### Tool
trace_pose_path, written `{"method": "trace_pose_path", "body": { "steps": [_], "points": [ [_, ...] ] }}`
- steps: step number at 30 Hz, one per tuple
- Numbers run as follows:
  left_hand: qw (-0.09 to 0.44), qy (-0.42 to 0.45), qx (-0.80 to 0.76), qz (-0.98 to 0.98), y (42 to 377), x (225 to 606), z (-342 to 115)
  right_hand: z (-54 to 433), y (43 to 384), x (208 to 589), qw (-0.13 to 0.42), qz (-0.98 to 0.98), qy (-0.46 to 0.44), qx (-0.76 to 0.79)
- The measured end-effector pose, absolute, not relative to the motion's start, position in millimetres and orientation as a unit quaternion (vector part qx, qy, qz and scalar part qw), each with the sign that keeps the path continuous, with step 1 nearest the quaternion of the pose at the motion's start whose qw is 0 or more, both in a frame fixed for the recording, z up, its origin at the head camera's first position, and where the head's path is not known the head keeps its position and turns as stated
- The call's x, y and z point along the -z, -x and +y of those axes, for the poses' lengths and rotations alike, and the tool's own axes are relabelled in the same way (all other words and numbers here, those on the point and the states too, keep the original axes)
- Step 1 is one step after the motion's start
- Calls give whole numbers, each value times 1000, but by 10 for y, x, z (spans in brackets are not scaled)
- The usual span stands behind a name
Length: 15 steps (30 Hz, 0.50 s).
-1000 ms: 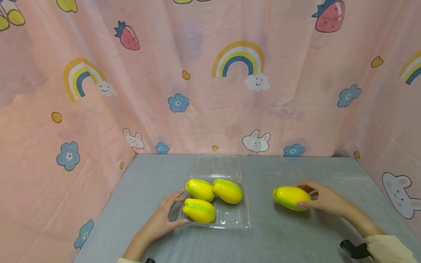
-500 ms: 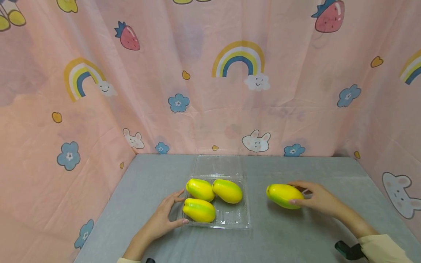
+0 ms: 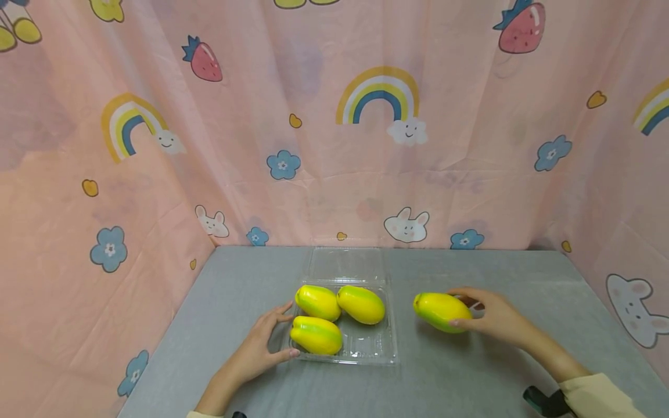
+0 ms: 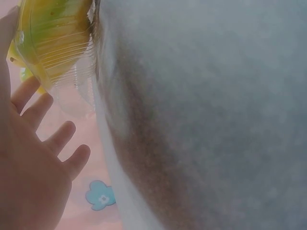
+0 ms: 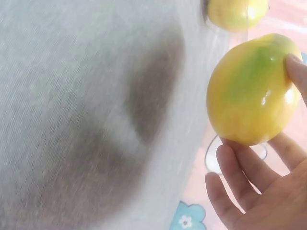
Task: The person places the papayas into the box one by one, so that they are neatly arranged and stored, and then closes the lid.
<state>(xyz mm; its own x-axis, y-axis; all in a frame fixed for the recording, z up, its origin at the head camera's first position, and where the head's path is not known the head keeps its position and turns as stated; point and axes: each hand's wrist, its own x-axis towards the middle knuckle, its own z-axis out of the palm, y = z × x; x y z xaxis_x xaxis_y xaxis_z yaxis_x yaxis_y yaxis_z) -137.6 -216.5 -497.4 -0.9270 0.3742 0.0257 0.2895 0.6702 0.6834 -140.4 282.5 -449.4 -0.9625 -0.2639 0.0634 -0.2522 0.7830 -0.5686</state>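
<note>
In the head view my right hand (image 3: 499,316) grips a yellow-green papaya (image 3: 442,312) by its right end, thumb on the near side and fingers on the far side. The right wrist view shows this papaya (image 5: 254,91) raised off the table, its shadow below. Left of it stands a clear plastic clamshell box (image 3: 368,348) with its lid laid back. Inside are three similar papayas: one at back left (image 3: 317,302), one at back right (image 3: 362,305), one at front left (image 3: 316,335). My left hand (image 3: 257,346) touches the box's left side with outstretched fingers and thumb.
The grey table (image 3: 230,290) carries the box near its middle, and the see-through lid (image 3: 346,264) reaches towards the back edge. Behind and at both sides hangs a pink printed curtain (image 3: 313,197). A dark strap piece (image 3: 546,400) sits by my right sleeve.
My right hand has carried the papaya leftwards, closer to the box. The left hand, the box and the papayas inside it have stayed in place.
</note>
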Motion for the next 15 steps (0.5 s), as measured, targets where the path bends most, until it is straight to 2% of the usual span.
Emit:
{"method": "trace_pose_path", "body": {
  "steps": [15],
  "points": [
    [55,-186,-365,911,1378,5000,-2172,2542,1384,4450,23,941,113,317]
  ]
}}
